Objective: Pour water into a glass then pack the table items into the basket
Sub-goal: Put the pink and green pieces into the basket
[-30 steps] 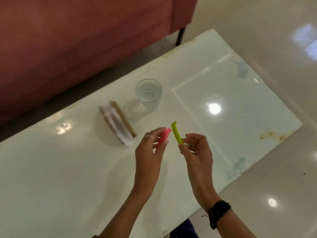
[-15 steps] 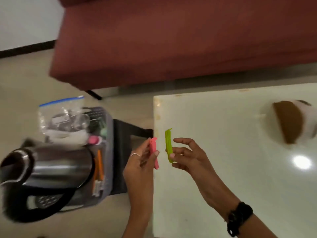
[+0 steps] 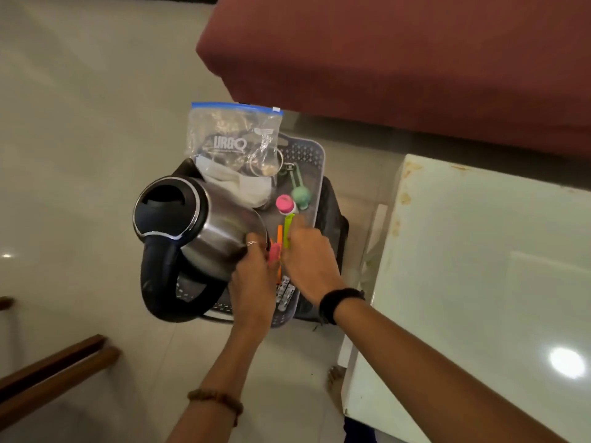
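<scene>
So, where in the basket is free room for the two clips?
The basket is crowded: the kettle fills its left side and a plastic bag the far end. A bare strip remains along the right wall, between the green ball and the right hand.

A dark red sofa fills the top of the view, standing on a glossy pale tiled floor. At the lower left corner lie two brown wooden bars of some furniture. A black bag sits beneath the grey crate.
</scene>
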Available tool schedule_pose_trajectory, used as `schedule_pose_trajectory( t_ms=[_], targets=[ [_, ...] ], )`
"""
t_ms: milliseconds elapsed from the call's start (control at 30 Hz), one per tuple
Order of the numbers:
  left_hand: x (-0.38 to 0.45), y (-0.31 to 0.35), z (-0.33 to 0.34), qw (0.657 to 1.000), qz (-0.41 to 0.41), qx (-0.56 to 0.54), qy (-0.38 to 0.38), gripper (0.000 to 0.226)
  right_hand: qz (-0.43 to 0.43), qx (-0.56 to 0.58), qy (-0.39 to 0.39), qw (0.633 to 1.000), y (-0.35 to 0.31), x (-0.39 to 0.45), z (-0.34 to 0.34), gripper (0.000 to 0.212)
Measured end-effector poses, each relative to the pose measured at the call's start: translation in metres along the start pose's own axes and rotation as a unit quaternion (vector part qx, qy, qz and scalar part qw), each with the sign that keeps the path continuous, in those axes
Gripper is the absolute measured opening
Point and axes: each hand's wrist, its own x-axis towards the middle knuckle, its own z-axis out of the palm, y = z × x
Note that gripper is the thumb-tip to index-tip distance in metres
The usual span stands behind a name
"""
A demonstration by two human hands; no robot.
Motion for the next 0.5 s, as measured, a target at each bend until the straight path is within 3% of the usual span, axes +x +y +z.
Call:
schedule_pose_trajectory(
  t_ms=[67, 167, 300, 400, 500],
  targets=[
    [0.005, 0.002, 0.005, 0.999, 0.011, 0.014, -0.030, 0.022, 0.009, -0.055, -0.013, 0.998, 0.001, 0.006, 0.005, 0.031],
    [0.012, 0.006, 0.009, 0.997, -0.004, -0.045, -0.062, 0.051, 0.032, -0.085, -0.029, 0.995, 0.002, 0.012, 0.011, 0.033],
    [0.021, 0.004, 0.014, 0.999, 0.027, -0.012, -0.044, 0.015, 0.041, -0.102, -0.042, 0.993, 0.005, 0.021, 0.019, 0.032],
    [0.019, 0.002, 0.015, 0.997, 0.019, -0.042, -0.057, 0.023, 0.036, -0.084, -0.042, 0.995, 0.006, 0.018, 0.017, 0.034],
    [0.015, 0.004, 0.014, 0.994, -0.001, -0.090, -0.067, 0.017, 0.031, 0.031, -0.027, 0.999, 0.012, 0.007, 0.007, 0.022]
  ],
)
